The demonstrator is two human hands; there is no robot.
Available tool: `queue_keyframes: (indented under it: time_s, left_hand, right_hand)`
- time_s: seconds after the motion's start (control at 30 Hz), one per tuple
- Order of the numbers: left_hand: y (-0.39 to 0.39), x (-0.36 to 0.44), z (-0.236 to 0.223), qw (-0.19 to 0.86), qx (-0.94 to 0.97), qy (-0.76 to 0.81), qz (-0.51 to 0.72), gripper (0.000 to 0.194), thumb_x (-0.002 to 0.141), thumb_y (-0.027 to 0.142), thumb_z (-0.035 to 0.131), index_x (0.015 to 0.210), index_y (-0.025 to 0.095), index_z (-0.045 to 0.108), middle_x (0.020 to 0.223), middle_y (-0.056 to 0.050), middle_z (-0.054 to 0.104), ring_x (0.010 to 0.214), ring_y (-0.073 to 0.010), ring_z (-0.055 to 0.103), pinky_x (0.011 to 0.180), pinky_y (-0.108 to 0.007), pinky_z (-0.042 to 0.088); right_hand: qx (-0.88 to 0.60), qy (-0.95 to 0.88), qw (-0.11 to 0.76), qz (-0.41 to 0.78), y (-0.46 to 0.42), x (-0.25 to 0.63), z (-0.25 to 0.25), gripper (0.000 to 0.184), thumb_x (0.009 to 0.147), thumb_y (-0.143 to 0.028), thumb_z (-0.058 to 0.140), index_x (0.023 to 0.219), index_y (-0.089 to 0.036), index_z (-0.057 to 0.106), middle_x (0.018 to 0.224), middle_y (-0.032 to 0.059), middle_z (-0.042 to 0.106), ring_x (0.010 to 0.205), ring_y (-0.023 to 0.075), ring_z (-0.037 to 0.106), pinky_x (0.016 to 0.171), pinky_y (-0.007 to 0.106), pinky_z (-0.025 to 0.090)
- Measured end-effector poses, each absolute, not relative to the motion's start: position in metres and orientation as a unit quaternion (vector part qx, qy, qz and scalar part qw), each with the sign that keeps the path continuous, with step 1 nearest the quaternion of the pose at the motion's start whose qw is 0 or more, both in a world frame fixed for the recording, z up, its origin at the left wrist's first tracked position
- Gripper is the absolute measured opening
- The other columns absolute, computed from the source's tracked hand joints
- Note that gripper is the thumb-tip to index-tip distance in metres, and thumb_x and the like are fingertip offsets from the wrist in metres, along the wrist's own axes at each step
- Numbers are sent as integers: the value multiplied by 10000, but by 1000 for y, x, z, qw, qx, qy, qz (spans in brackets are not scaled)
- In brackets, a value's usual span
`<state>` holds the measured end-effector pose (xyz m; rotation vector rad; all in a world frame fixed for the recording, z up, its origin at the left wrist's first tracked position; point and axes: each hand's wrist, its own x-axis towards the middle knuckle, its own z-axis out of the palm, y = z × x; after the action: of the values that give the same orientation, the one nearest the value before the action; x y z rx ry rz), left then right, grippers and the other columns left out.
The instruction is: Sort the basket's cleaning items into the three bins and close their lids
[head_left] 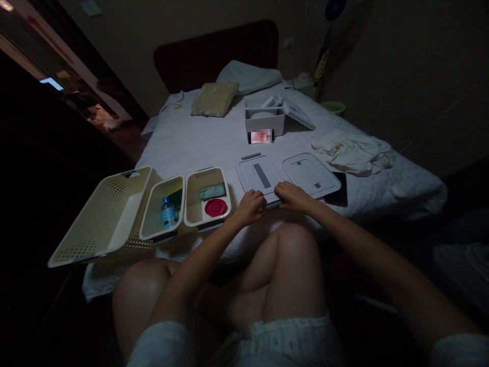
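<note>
A white plastic box lid [247, 176] with a dark grey strip across its middle lies on the bed in front of me. My left hand [252, 205] has its fingers curled over the lid's near edge, left of centre. A short gap to the right, my right hand [292, 196] is closed on the same edge near its right corner. Between the hands shows a grey bar, perhaps a latch or handle. Beside it lies a second white lid [311, 176] with two small grey patches, partly over a dark tablet-like slab [340, 191]. My palms and thumbs are mostly hidden.
Left are a cream basket [101, 216], a bin [144, 224] with a blue bottle [168, 212], and another bin [206, 172] holding folded cloth [213, 191] and a red round item [216, 207]. Farther back stand a phone [261, 136], white box [265, 126] and cushion [214, 99]. Crumpled cloth [355, 154] lies right.
</note>
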<state>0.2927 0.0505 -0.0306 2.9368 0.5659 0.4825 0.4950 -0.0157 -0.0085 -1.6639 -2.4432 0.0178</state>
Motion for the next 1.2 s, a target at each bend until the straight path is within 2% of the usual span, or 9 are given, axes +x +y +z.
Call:
queue_keyframes:
  time_s: [0.53,1.2]
  left_hand:
    - [56,296,-30,109,961,195,162,304,772,455,530,822,157,559,865,-83,560,800,-195,482,730,-337,386]
    - [55,295,-34,108,957,202,176,274,769,435,535,845,172,544,867,-75,548,819,-201,487,732,-340,389]
  right_hand:
    - [-558,-811,164,64,-8,504,-25,314,689,-376,682,859,-158,533,864,69,561,809,206,496,692,287,362]
    - [-570,-797,200,9,-13,494,-39,243,666,-282,611,841,-155,502,867,89,526,826,228,446,723,320,356]
